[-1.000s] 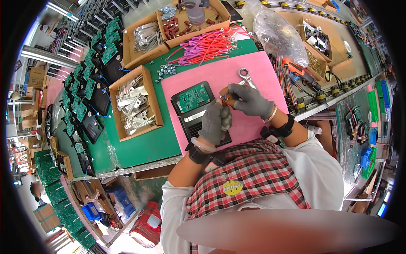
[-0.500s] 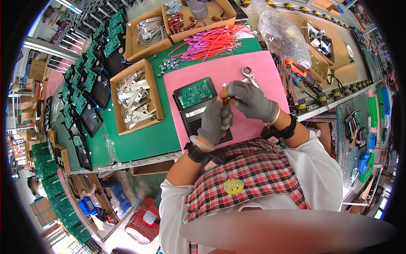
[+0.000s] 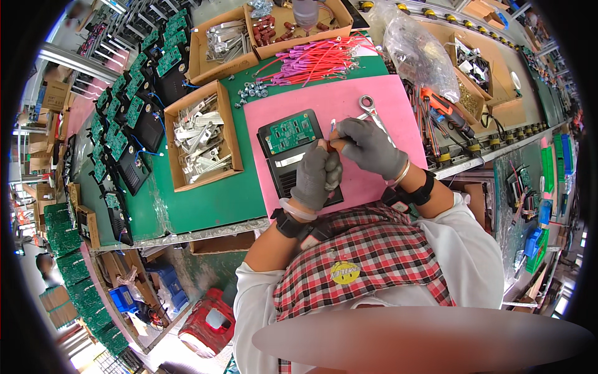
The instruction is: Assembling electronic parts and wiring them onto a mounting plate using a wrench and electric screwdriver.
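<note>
Both gloved hands meet above the pink mat (image 3: 367, 103), fingers pinched close together. My left hand (image 3: 316, 176) and my right hand (image 3: 372, 146) grip a small reddish-brown part (image 3: 330, 146) between them, mostly hidden by the fingers. It resembles the brown parts in the box at the back, but its exact kind does not show. Under and left of my left hand lies a black housing (image 3: 284, 171) holding a green circuit board (image 3: 291, 133) and a silver metal strip (image 3: 289, 160). A ratchet wrench (image 3: 367, 105) rests beyond my right hand.
Boxes of metal brackets (image 3: 202, 137) and brown parts (image 3: 265, 31) stand left and behind. Several bolts (image 3: 251, 91) and a pile of red and purple cables (image 3: 308, 61) lie near the mat. An orange power screwdriver (image 3: 445, 109) is at right; housings with boards (image 3: 134, 115) line the left.
Both hands stay together over the mat, with only a slight shift of the right fingers. The view has tilted a little; nothing was put down.
</note>
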The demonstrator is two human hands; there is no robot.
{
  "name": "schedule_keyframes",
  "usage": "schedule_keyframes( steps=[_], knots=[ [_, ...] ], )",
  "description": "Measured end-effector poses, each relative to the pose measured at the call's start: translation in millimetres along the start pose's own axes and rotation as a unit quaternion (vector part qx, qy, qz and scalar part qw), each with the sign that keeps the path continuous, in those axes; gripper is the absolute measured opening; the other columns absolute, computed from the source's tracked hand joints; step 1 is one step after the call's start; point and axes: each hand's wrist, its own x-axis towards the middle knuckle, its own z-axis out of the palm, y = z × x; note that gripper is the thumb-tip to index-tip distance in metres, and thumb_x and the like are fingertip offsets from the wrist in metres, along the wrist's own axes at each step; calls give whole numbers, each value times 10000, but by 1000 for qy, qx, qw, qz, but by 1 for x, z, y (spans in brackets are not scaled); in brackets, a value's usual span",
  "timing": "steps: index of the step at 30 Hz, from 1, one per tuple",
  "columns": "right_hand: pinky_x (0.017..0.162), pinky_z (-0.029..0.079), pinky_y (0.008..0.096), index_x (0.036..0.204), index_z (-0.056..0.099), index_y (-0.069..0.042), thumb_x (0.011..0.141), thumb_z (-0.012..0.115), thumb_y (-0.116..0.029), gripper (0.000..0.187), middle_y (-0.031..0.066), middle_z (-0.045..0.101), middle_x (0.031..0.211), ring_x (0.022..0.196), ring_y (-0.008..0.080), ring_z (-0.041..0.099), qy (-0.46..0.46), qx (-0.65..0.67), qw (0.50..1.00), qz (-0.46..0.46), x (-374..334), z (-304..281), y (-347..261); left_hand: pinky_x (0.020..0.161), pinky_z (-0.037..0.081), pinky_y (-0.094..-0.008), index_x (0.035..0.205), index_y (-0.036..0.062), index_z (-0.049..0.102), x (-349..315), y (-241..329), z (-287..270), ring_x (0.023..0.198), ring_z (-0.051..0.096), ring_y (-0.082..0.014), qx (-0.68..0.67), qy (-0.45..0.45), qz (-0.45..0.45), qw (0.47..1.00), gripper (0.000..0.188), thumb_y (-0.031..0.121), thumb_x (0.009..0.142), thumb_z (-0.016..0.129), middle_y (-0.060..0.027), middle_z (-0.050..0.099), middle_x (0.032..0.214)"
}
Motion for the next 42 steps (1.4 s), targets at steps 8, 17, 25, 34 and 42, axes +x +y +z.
schedule_keyframes(
  steps=[8, 17, 25, 34, 42],
  knots=[
    [654, 484, 336, 932, 492, -27, 727, 560, 12, 219, 123, 583, 864, 783, 279, 596, -17, -2, 999, -35, 2, -3, 0, 341, 236, -211, 775, 129, 341, -6, 2, 0, 414, 295, -71, -6, -15, 15, 1000, 254, 337, 917, 369, 19, 314, 562],
    [631, 481, 310, 884, 502, -31, 742, 620, -44, 185, 92, 605, 809, 736, 220, 620, 51, 76, 996, 7, 0, 7, -3, 341, 216, -201, 872, 101, 420, -10, 1, 6, 399, 226, -58, 10, 19, 30, 999, 185, 257, 913, 329, 38, 272, 560],
    [618, 460, 344, 871, 528, -38, 743, 579, -71, 143, 93, 565, 803, 721, 278, 578, -9, -42, 998, -38, 0, 2, -4, 335, 238, -205, 822, 116, 404, -9, -2, -1, 392, 257, -65, 3, 19, 40, 999, 217, 305, 915, 357, 31, 293, 548],
    [685, 458, 384, 914, 575, -86, 757, 554, -103, 159, 97, 570, 867, 782, 281, 580, 31, -175, 983, 50, 23, -8, 55, 321, 241, -196, 778, 117, 420, -14, 0, -12, 382, 269, -60, -64, -36, 2, 997, 294, 357, 932, 347, 35, 317, 540],
    [670, 469, 358, 982, 603, -112, 727, 610, -180, 264, 72, 568, 812, 750, 255, 581, -31, -45, 998, 30, 22, -21, 20, 302, 201, -181, 868, 92, 479, -14, -2, -24, 376, 257, -53, -124, -83, 24, 988, 295, 354, 940, 364, 35, 344, 558]
  ],
)
